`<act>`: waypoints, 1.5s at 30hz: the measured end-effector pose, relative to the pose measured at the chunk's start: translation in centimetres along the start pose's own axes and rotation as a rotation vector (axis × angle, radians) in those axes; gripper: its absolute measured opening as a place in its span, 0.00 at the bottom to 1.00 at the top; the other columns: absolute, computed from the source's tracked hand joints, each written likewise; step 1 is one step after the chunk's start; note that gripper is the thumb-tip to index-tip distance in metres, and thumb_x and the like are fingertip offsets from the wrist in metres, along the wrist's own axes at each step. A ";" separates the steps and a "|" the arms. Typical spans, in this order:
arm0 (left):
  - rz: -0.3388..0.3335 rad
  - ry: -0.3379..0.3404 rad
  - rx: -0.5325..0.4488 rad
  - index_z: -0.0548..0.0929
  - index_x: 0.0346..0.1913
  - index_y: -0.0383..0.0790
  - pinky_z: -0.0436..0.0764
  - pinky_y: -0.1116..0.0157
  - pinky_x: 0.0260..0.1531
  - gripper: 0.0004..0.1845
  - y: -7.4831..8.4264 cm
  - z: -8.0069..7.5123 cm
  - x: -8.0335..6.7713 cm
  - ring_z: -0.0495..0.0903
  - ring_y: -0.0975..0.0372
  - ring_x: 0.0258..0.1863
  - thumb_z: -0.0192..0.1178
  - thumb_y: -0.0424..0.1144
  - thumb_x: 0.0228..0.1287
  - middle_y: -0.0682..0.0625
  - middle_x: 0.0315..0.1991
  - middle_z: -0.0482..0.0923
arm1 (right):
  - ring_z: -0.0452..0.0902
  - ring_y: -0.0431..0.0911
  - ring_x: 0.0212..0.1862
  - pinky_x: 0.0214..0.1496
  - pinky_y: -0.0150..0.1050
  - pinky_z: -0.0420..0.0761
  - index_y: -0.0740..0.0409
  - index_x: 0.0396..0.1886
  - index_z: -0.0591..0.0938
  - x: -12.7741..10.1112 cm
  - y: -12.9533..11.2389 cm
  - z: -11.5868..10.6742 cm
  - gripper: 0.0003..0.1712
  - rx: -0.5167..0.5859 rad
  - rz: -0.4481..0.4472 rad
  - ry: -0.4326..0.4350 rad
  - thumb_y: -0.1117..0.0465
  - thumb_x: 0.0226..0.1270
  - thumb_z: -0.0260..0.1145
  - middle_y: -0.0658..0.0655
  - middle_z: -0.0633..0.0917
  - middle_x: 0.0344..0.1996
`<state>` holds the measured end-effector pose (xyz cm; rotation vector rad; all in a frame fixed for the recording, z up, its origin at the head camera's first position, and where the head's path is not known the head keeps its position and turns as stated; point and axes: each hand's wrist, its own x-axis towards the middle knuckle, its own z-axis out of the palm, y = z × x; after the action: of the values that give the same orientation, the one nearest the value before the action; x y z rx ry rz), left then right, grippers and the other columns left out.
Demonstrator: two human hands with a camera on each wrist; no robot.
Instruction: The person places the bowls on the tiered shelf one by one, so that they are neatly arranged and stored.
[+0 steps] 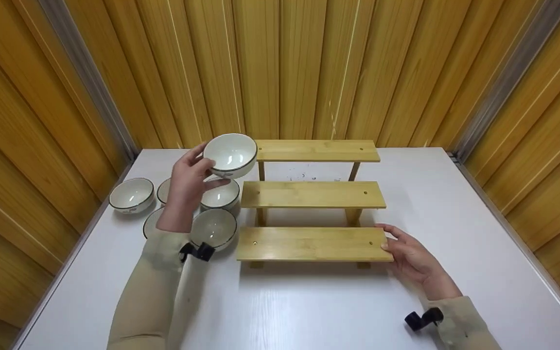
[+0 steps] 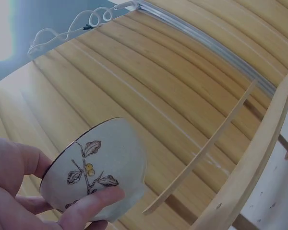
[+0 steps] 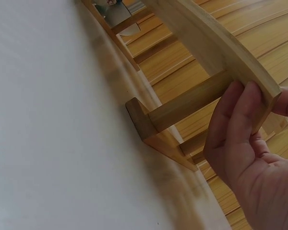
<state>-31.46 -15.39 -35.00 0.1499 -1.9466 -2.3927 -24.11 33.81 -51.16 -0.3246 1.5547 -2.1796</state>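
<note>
My left hand (image 1: 190,180) holds a white bowl (image 1: 231,151) by its left side, raised beside the top shelf of a three-step wooden stand (image 1: 314,194). In the left wrist view the bowl (image 2: 103,167) shows a brown leaf and yellow berry pattern, with the thumb and fingers around it. My right hand (image 1: 413,257) grips the right end of the stand's lowest board (image 1: 314,244). Up close in the right wrist view, its fingers (image 3: 237,115) lie under the board and the thumb is partly hidden at the board's end.
Several more bowls stand on the white table (image 1: 299,311) left of the stand, among them a far-left bowl (image 1: 131,195) and a near bowl (image 1: 215,228); the left arm partly covers some. Wood-panelled walls (image 1: 304,68) enclose the table's back and sides.
</note>
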 end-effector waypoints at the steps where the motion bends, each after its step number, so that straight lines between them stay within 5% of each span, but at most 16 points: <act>1: 0.003 -0.014 -0.010 0.63 0.79 0.43 0.91 0.52 0.47 0.35 0.1 0.7 0.3 0.76 0.46 0.64 0.49 0.27 0.69 0.38 0.75 0.65 | 0.84 0.40 0.46 0.43 0.27 0.87 0.50 0.69 0.67 0.0 0.0 0.0 0.26 -0.003 -0.001 0.002 0.74 0.78 0.49 0.51 0.84 0.54; 11: -0.003 -0.101 -0.052 0.65 0.78 0.40 0.93 0.57 0.39 0.34 0.1 6.9 2.8 0.79 0.45 0.60 0.51 0.27 0.69 0.41 0.76 0.66 | 0.85 0.39 0.47 0.44 0.27 0.87 0.49 0.69 0.67 0.0 0.2 0.1 0.26 -0.001 0.019 0.035 0.74 0.78 0.49 0.50 0.84 0.55; 21: -0.042 -0.158 -0.091 0.64 0.78 0.39 0.89 0.49 0.52 0.34 -0.8 13.9 4.4 0.75 0.42 0.67 0.52 0.26 0.69 0.38 0.76 0.66 | 0.84 0.39 0.48 0.45 0.27 0.86 0.45 0.67 0.71 -0.2 0.1 0.1 0.26 -0.006 0.016 0.030 0.73 0.78 0.49 0.48 0.83 0.57; 28: -0.054 -0.165 -0.108 0.64 0.78 0.38 0.91 0.48 0.46 0.35 -2.3 17.9 5.1 0.77 0.41 0.65 0.51 0.24 0.67 0.38 0.75 0.67 | 0.85 0.40 0.47 0.45 0.27 0.87 0.44 0.65 0.72 -0.2 0.1 0.2 0.27 0.057 0.019 -0.001 0.75 0.78 0.45 0.49 0.82 0.57; 36: -0.034 -0.163 -0.115 0.63 0.78 0.36 0.92 0.53 0.43 0.35 -3.8 20.7 5.3 0.78 0.41 0.63 0.52 0.23 0.67 0.35 0.74 0.67 | 0.85 0.40 0.48 0.46 0.28 0.87 0.48 0.68 0.68 -0.3 0.2 0.2 0.26 0.053 0.030 0.019 0.75 0.78 0.46 0.50 0.83 0.57; 45: -0.045 -0.144 -0.080 0.63 0.78 0.36 0.91 0.53 0.47 0.35 -4.5 21.9 5.5 0.74 0.42 0.69 0.55 0.25 0.69 0.37 0.76 0.66 | 0.85 0.40 0.47 0.46 0.27 0.87 0.52 0.70 0.65 -0.3 0.1 0.4 0.26 0.018 0.035 0.038 0.74 0.78 0.49 0.50 0.83 0.56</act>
<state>-39.20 6.23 -35.19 0.0183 -1.9195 -2.5727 -23.62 33.60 -51.14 -0.2498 1.5483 -2.1830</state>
